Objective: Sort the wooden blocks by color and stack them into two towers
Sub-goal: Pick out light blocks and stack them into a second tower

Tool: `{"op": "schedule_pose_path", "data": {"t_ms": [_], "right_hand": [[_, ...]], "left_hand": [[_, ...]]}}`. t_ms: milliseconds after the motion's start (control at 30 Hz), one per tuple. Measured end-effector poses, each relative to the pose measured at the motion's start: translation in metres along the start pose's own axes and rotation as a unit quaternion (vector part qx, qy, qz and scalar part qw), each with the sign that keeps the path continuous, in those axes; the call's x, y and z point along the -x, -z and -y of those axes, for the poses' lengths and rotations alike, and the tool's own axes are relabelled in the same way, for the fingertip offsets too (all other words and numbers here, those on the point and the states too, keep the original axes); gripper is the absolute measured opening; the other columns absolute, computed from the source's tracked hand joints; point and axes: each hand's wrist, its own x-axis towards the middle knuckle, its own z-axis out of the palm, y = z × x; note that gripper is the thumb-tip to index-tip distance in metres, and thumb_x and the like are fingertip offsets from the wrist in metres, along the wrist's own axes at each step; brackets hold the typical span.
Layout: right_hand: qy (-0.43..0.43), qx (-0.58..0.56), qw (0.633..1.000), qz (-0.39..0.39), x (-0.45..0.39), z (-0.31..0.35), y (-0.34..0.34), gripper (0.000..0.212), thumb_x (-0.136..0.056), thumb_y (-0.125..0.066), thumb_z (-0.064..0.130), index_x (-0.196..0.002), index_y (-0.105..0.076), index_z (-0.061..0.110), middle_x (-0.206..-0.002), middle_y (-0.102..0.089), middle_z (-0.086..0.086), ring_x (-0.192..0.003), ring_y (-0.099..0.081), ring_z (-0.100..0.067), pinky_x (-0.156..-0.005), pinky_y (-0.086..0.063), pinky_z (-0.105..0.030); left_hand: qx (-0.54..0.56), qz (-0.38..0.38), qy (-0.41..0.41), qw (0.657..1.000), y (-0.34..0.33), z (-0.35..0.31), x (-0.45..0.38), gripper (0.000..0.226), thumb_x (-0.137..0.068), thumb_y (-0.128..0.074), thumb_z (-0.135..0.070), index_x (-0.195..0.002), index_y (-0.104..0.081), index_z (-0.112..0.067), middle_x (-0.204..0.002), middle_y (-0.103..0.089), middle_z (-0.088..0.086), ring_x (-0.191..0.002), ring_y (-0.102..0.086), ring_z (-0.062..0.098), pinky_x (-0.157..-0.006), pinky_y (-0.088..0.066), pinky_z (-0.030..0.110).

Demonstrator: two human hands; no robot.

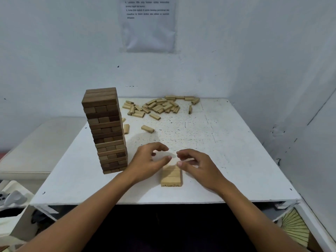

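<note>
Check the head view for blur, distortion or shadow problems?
Head view: wide-angle bending curves the table edges; fingertips of the left hand and right hand are motion-smeared; the dark tower casts a soft shadow rightward; text on the wall sheet is too blurred to read.

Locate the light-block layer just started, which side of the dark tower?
In the head view the light-block layer lies flat on the white table near its front edge, right of the dark tower, just below the fingertips of the left hand and right hand.
</note>
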Motion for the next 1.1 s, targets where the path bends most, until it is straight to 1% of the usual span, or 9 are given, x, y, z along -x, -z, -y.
{"op": "schedule_pose_path", "data": {"t_ms": [233, 367, 433, 533, 700, 800, 900, 1000, 1100], "right_hand": [[0.006, 0.016, 0.996, -0.09, -0.051, -0.001, 0.035, 0.016, -0.088, -0.069, 0.012, -0.104, -0.07, 0.014, -0.101, -0.07, 0.003, -0.09, -0.063, -0.003, -0.078, -0.052, -0.017], [-0.015, 0.035, 0.993, -0.111, -0.089, -0.009, 0.058, 0.015, -0.087, -0.069, 0.012, -0.102, -0.07, 0.014, -0.099, -0.069, 0.001, -0.09, -0.063, -0.011, -0.076, -0.049, -0.015], [-0.027, 0.055, 0.992, -0.115, -0.11, -0.015, 0.07, 0.015, -0.088, -0.069, 0.015, -0.103, -0.069, 0.016, -0.1, -0.068, 0.002, -0.09, -0.063, -0.01, -0.075, -0.046, -0.015], [-0.041, 0.081, 0.99, -0.111, -0.14, -0.027, 0.084, 0.017, -0.089, -0.067, 0.017, -0.106, -0.068, 0.016, -0.104, -0.065, 0.004, -0.09, -0.062, -0.01, -0.072, -0.045, -0.014], [-0.036, 0.14, 0.986, -0.088, -0.188, -0.049, 0.09, 0.023, -0.091, -0.063, 0.015, -0.114, -0.065, 0.014, -0.117, -0.06, 0.001, -0.101, -0.056, -0.014, -0.083, -0.041, -0.022], [-0.007, 0.196, 0.978, -0.078, -0.217, -0.059, 0.085, 0.032, -0.091, -0.061, 0.014, -0.123, -0.062, 0.011, -0.129, -0.055, -0.005, -0.12, -0.052, -0.02, -0.096, -0.041, -0.027], [-0.019, 0.264, 0.962, -0.069, -0.241, -0.064, 0.077, 0.043, -0.094, -0.058, 0.019, -0.137, -0.054, 0.014, -0.149, -0.04, -0.01, -0.137, -0.035, -0.028, -0.109, -0.034, -0.038], [-0.028, 0.357, 0.932, -0.058, -0.258, -0.07, 0.07, 0.043, -0.096, -0.054, 0.025, -0.139, -0.052, 0.017, -0.145, -0.045, -0.009, -0.131, -0.04, -0.029, -0.105, -0.037, -0.039], [-0.032, 0.338, 0.936, -0.089, -0.269, -0.074, 0.068, 0.043, -0.092, -0.052, 0.003, -0.134, -0.056, 0.012, -0.132, -0.056, -0.012, -0.123, -0.05, -0.029, -0.098, -0.046, -0.039]], "left_hand": [[-0.041, -0.057, 0.006, 0.998, -0.017, -0.021, -0.055, 0.032, -0.085, -0.071, -0.029, -0.114, -0.065, -0.017, -0.106, -0.062, -0.009, -0.099, -0.054, 0.005, -0.075, -0.04, 0.016], [-0.07, -0.071, 0.025, 0.995, -0.032, -0.024, -0.097, 0.035, -0.085, -0.07, -0.028, -0.116, -0.065, -0.014, -0.111, -0.066, -0.002, -0.098, -0.054, 0.007, -0.082, -0.042, 0.023], [-0.087, -0.085, 0.048, 0.991, -0.038, -0.02, -0.122, 0.036, -0.084, -0.069, -0.03, -0.116, -0.065, -0.015, -0.113, -0.066, -0.002, -0.104, -0.057, 0.012, -0.09, -0.048, 0.032], [-0.12, -0.117, 0.077, 0.983, -0.043, -0.012, -0.156, 0.039, -0.083, -0.068, -0.032, -0.118, -0.065, -0.016, -0.117, -0.067, -0.001, -0.113, -0.056, 0.02, -0.096, -0.046, 0.045], [-0.201, -0.124, 0.126, 0.963, -0.045, 0.007, -0.204, 0.048, -0.086, -0.061, -0.03, -0.133, -0.055, -0.019, -0.137, -0.055, 0.0, -0.132, -0.037, 0.024, -0.106, -0.027, 0.046], [-0.26, -0.092, 0.136, 0.952, -0.048, 0.018, -0.221, 0.052, -0.091, -0.055, -0.033, -0.141, -0.045, -0.022, -0.151, -0.038, -0.001, -0.14, -0.025, 0.025, -0.111, -0.017, 0.051], [-0.298, -0.066, 0.149, 0.941, -0.051, 0.029, -0.23, 0.049, -0.096, -0.045, -0.034, -0.143, -0.04, -0.025, -0.157, -0.026, 0.002, -0.143, -0.018, 0.026, -0.111, -0.013, 0.055], [-0.301, -0.081, 0.145, 0.939, -0.055, 0.04, -0.236, 0.036, -0.098, -0.04, -0.03, -0.131, -0.052, -0.022, -0.148, -0.038, 0.002, -0.136, -0.027, 0.024, -0.106, -0.019, 0.053], [-0.265, -0.127, 0.142, 0.945, -0.054, 0.048, -0.242, 0.03, -0.097, -0.043, -0.02, -0.119, -0.064, -0.019, -0.136, -0.052, -0.002, -0.13, -0.034, 0.022, -0.102, -0.021, 0.048]]}}
